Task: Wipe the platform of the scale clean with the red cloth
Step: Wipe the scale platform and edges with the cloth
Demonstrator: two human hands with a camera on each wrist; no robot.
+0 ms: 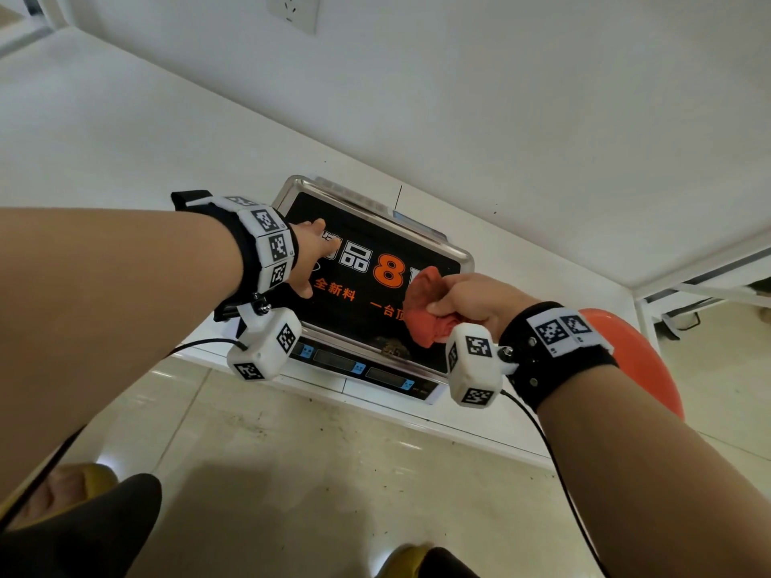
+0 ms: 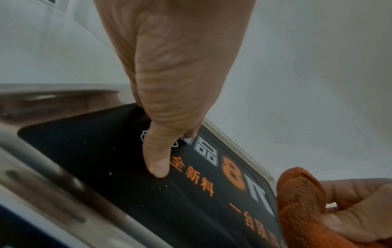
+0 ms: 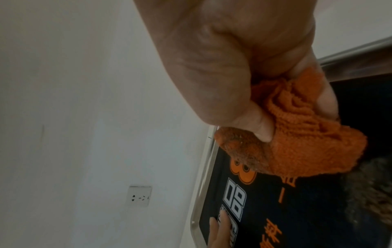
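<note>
A metal-rimmed scale (image 1: 377, 375) stands on a white counter, its platform (image 1: 350, 314) covered by a black sheet with orange and white print. My left hand (image 1: 311, 254) lies flat on the platform's left part, fingers straight, thumb (image 2: 158, 161) pressing the black sheet (image 2: 106, 176). My right hand (image 1: 469, 300) grips a bunched red cloth (image 1: 425, 310) over the platform's right side; the cloth (image 3: 301, 146) is crumpled between thumb and fingers, and its lower fold looks soiled. Brownish dirt (image 1: 392, 348) sits near the platform's front edge.
The scale's display panel (image 1: 361, 367) faces me at the counter's front edge. A wall with a socket (image 1: 292, 10) rises just behind the scale. An orange round seat (image 1: 638, 356) stands at the right, below the counter. Tiled floor and my feet are below.
</note>
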